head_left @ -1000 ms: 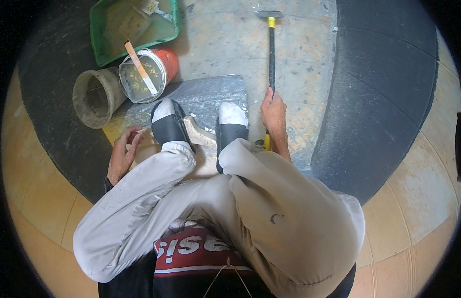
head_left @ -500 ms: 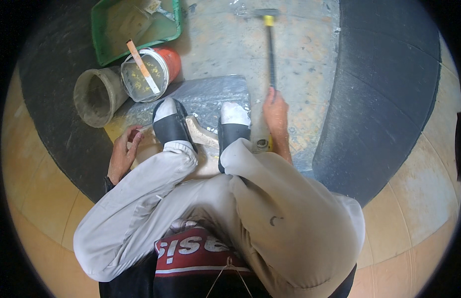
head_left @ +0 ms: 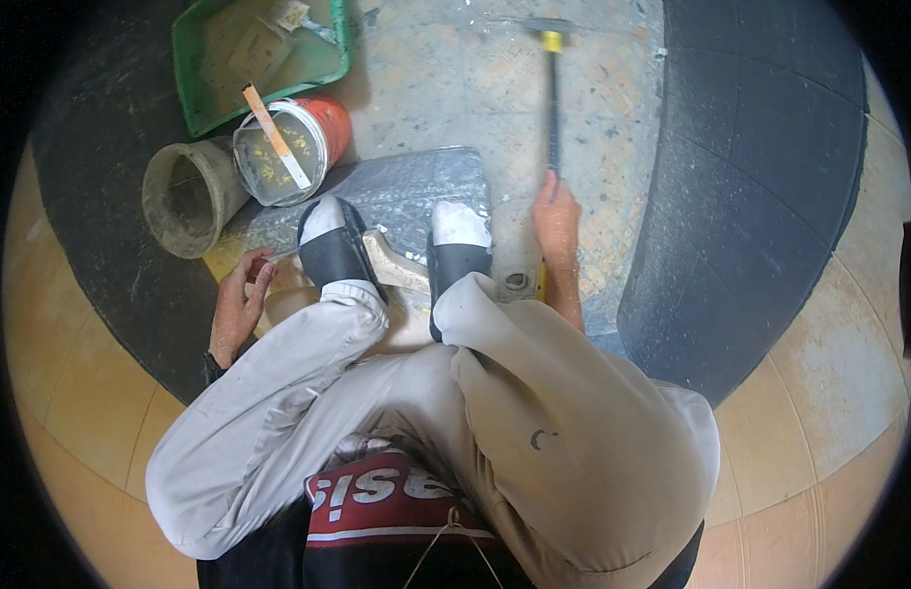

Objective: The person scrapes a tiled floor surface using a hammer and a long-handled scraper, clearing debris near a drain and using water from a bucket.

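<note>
I squat with both feet, in black and white shoes, on a grey metal sheet (head_left: 416,187). My right hand (head_left: 557,214) grips the black handle of a long hammer (head_left: 551,93), whose head points away over the worn concrete floor. My left hand (head_left: 238,299) holds a thin grey nail-like piece beside my left shoe. A pale, angled piece of wood (head_left: 397,267) lies between my feet.
An orange bucket (head_left: 294,147) with a stick in it lies tipped by a grey bucket (head_left: 186,196) at the upper left. Behind them sits a green tray (head_left: 195,59). A dark curved band of floor (head_left: 770,177) runs along the right, tan tiles beyond.
The hammer has swung further away from me, its head now higher in view. My left hand stays by the left shoe.
</note>
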The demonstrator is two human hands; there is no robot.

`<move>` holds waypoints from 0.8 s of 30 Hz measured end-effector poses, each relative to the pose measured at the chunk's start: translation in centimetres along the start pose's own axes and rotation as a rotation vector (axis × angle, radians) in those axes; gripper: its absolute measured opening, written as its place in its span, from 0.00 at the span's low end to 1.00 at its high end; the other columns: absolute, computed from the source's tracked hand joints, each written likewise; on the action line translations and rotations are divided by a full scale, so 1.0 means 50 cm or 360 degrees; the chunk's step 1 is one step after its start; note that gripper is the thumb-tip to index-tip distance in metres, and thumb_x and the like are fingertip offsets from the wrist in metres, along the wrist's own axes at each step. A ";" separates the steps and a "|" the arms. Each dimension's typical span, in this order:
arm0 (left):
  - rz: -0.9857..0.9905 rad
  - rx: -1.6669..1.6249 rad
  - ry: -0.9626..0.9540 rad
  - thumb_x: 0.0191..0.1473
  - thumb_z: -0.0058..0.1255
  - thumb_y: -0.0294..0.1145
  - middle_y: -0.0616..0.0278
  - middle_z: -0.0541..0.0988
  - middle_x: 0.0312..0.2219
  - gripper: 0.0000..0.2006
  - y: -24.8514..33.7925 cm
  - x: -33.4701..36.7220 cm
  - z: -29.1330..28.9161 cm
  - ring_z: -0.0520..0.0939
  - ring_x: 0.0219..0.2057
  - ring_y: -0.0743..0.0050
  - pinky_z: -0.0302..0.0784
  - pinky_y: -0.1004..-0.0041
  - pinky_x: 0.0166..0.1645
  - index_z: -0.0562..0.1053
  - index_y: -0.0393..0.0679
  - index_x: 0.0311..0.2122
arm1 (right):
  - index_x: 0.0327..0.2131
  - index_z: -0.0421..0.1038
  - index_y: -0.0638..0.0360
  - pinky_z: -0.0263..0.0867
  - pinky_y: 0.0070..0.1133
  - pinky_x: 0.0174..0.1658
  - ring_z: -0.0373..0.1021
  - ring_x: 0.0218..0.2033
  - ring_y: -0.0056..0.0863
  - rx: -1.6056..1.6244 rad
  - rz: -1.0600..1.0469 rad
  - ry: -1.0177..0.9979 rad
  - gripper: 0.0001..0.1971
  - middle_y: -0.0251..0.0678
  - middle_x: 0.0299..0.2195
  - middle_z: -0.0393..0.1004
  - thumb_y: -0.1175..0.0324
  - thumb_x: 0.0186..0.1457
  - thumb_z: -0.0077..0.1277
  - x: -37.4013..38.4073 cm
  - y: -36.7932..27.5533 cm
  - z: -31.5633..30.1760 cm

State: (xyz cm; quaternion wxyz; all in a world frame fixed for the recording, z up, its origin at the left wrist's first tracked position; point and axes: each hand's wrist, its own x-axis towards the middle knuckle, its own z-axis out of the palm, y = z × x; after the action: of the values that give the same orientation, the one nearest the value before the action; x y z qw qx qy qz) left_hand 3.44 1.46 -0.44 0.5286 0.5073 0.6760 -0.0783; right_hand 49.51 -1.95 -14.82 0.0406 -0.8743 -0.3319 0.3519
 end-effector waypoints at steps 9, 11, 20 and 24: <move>-0.0002 -0.0034 -0.0028 0.70 0.49 0.36 0.53 0.84 0.36 0.16 -0.004 -0.002 0.011 0.83 0.38 0.68 0.77 0.67 0.48 0.73 0.37 0.56 | 0.38 0.74 0.68 0.69 0.53 0.45 0.74 0.39 0.69 -0.0069 -0.0099 -0.0166 0.26 0.68 0.34 0.78 0.52 0.73 0.37 -0.019 -0.023 0.013; 0.0012 0.0009 -0.0004 0.70 0.49 0.36 0.52 0.84 0.36 0.16 -0.004 -0.001 0.006 0.83 0.39 0.67 0.77 0.67 0.48 0.73 0.37 0.56 | 0.38 0.74 0.68 0.70 0.52 0.45 0.75 0.39 0.69 -0.0106 -0.0105 -0.0130 0.26 0.67 0.34 0.78 0.51 0.73 0.37 -0.016 -0.018 0.013; -0.0009 -0.0071 -0.0047 0.70 0.48 0.36 0.52 0.83 0.36 0.16 -0.010 -0.007 0.017 0.83 0.39 0.68 0.77 0.68 0.48 0.73 0.37 0.55 | 0.39 0.75 0.70 0.71 0.51 0.45 0.75 0.40 0.68 -0.0139 -0.0080 -0.0036 0.26 0.66 0.34 0.78 0.52 0.73 0.38 -0.005 -0.020 -0.016; 0.0018 -0.0009 -0.0001 0.70 0.48 0.36 0.53 0.83 0.36 0.16 0.001 -0.006 0.002 0.83 0.40 0.68 0.77 0.68 0.48 0.73 0.37 0.55 | 0.39 0.75 0.71 0.71 0.51 0.45 0.75 0.39 0.67 -0.0089 -0.0011 0.0016 0.27 0.66 0.34 0.79 0.52 0.73 0.38 0.011 0.001 -0.033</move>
State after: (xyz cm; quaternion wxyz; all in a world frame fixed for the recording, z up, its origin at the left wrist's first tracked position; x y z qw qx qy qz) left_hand 3.53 1.26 -0.21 0.5308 0.5096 0.6732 -0.0737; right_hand 50.87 -1.40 -13.94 0.0192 -0.8757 -0.3443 0.3379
